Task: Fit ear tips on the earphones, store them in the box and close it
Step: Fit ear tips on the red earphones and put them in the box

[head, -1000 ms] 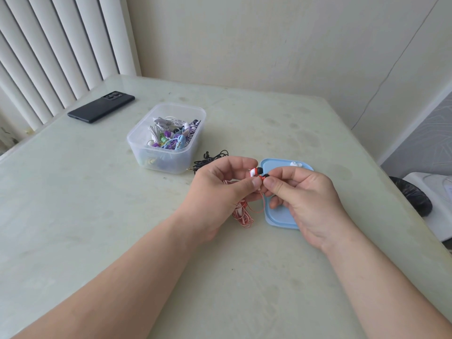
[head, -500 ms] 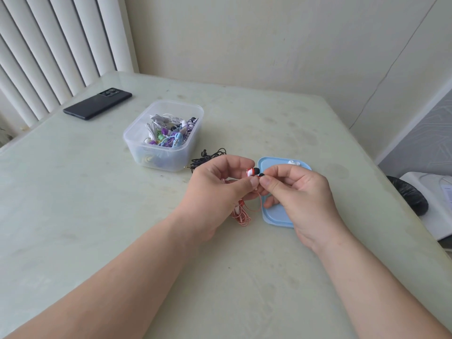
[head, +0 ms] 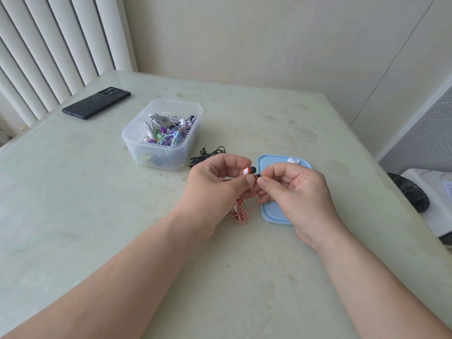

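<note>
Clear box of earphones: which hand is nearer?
Left. The left hand is just front-right of the clear box; the right hand is farther right, over the blue lid.

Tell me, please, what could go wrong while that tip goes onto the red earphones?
The black ear tip pinched by the right hand is small and could slip away across the table. The left hand holds the red earphones, whose looped cable might drag over the blue lid and knock off the white ear tips lying there.
</note>
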Available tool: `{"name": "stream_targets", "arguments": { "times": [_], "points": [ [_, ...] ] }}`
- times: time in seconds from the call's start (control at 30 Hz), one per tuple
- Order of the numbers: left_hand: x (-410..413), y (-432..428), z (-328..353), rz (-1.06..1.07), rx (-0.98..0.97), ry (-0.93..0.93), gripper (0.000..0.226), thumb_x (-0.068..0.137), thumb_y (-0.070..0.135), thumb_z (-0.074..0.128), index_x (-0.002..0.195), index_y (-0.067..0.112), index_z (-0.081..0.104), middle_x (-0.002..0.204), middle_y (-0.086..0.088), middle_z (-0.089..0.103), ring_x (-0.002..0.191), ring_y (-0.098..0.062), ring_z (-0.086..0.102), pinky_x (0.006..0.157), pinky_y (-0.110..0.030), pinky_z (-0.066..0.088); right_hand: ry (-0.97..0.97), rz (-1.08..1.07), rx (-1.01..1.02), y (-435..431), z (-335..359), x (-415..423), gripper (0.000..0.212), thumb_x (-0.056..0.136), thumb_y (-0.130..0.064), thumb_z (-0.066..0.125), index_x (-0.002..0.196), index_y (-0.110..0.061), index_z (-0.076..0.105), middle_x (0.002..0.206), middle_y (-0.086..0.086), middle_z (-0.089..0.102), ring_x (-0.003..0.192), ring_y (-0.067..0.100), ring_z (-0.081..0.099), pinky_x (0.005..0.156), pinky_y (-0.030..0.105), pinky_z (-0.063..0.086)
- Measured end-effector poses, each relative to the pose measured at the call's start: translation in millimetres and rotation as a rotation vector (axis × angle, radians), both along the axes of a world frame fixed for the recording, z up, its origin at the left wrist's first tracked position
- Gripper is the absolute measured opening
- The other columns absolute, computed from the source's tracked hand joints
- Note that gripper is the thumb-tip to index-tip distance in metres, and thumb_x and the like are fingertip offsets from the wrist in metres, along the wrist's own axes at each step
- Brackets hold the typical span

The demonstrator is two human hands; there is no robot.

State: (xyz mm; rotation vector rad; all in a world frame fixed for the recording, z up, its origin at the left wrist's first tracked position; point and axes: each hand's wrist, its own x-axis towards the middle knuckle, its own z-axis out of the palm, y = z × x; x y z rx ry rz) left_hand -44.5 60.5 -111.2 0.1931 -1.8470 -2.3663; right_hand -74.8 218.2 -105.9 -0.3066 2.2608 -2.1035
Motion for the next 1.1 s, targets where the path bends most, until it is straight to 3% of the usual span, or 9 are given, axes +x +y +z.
{"name": "stream_targets", "arguments": {
  "times": [0.33,0.7,1.1],
  "points": [
    [-0.3,-0.6,0.9,0.006,0.032,-0.003,0.018,0.089,-0.007,0.075,0.105,0.002,0.071,0.084,-0.010,0.069,0.073,-0.020,0.074,0.080,-0.043,0.065,-0.001,-0.036,-0.082,-3.6,1.6,3.5,0.005,0.089,0.004,0.072,0.091,0.000,0.070,0.077,0.011,0.077,0.070,0.020,0.074,0.064,0.027,0.058],
    [1.8,-0.2,2.1,-0.005,0.002,0.008,0.017,0.090,-0.006,0.074,0.103,0.005,0.071,0.084,-0.007,0.070,0.070,-0.016,0.073,0.073,-0.034,0.063,-0.011,0.019,0.005,0.4,1.8,1.0,0.009,0.093,0.002,0.068,0.089,-0.006,0.070,0.071,0.002,0.074,0.067,0.017,0.069,0.068,0.030,0.059],
    [1.3,0.2,2.4,0.004,0.002,0.007,0.016,0.089,-0.005,0.075,0.102,0.005,0.071,0.086,-0.010,0.069,0.074,-0.020,0.075,0.079,-0.041,0.065,-0.003,-0.045,-0.027,-3.2,-0.3,3.6,0.006,0.092,0.000,0.070,0.090,-0.004,0.072,0.074,0.007,0.076,0.067,0.017,0.070,0.066,0.031,0.060]
  ]
}}
